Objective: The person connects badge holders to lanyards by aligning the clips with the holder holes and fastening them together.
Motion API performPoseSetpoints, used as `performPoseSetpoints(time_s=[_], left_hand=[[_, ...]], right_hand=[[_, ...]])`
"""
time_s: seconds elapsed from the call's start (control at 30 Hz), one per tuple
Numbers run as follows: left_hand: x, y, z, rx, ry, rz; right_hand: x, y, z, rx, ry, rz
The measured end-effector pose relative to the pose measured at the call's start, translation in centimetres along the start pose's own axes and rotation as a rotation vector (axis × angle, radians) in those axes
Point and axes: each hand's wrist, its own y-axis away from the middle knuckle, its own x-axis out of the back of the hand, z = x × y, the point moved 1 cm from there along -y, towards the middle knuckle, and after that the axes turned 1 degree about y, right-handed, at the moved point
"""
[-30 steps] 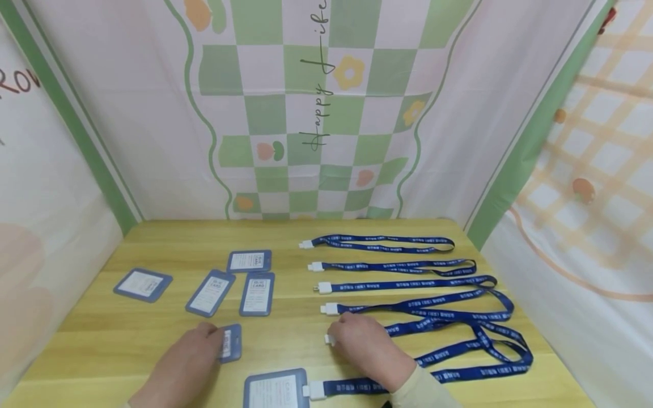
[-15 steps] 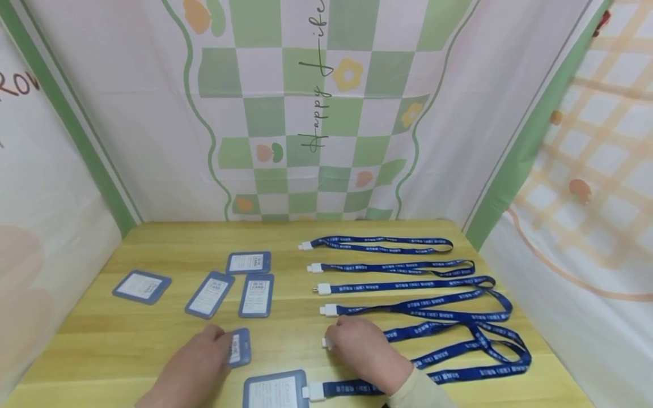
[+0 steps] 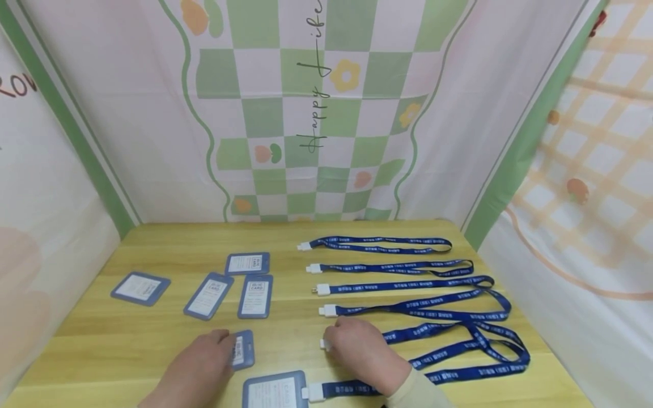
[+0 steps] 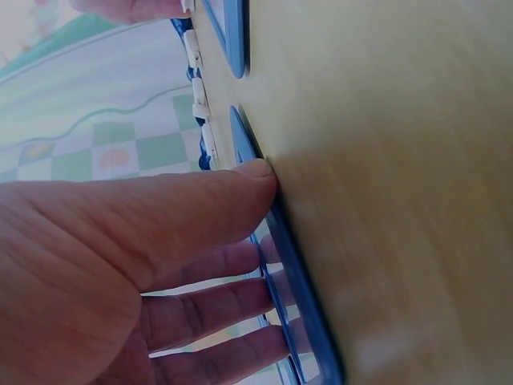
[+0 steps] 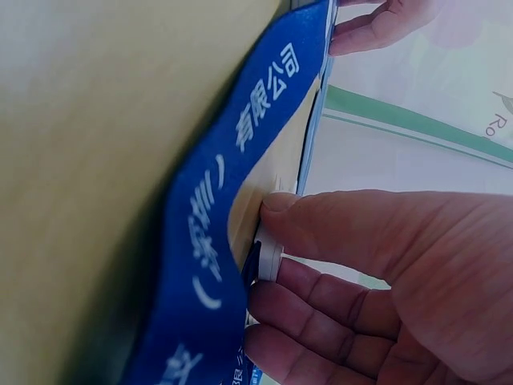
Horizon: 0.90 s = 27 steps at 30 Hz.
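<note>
My left hand [image 3: 200,362] holds a blue-framed ID badge holder [image 3: 244,350] low over the table. In the left wrist view the thumb [image 4: 255,170] presses its near edge while the fingers lie along the far side. My right hand [image 3: 361,350] pinches the white plastic clip [image 5: 270,255] of a blue lanyard [image 3: 415,332] between thumb and fingers, hiding most of the clip from the head view. Close in front lies another badge holder [image 3: 272,391], joined by a white clip [image 3: 316,391] to its own blue lanyard [image 3: 459,374].
Several more badge holders [image 3: 255,296] lie at the left and middle of the wooden table [image 3: 168,243]. On the right, several blue lanyards [image 3: 408,285] stretch in rows, clips facing left. Printed curtains [image 3: 301,141] stand around the table's back and sides.
My left hand has moved a little to the right with the badge holder, closer to the lanyard clip. My right hand has stayed almost in place.
</note>
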Motion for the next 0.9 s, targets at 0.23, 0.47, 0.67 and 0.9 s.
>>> performPoseSetpoints(time_s=[0.23, 0.47, 0.67, 0.9], left_hand=[[0.0, 0.1, 0.1, -0.016, -0.019, 0.015], [-0.1, 0.0, 0.1, -0.012, -0.023, 0.003], [-0.2, 0.1, 0.1, -0.018, -0.027, 0.008], [-0.2, 0.1, 0.1, -0.021, -0.038, 0.010]], right_hand=[[0.1, 0.1, -0.2, 0.002, 0.004, 0.006], [0.2, -0.1, -0.5, -0.003, -0.016, -0.015], [0.1, -0.3, -0.7, -0.003, -0.009, -0.029], [0.0, -0.5, -1.1, 0.012, 0.002, -0.026]])
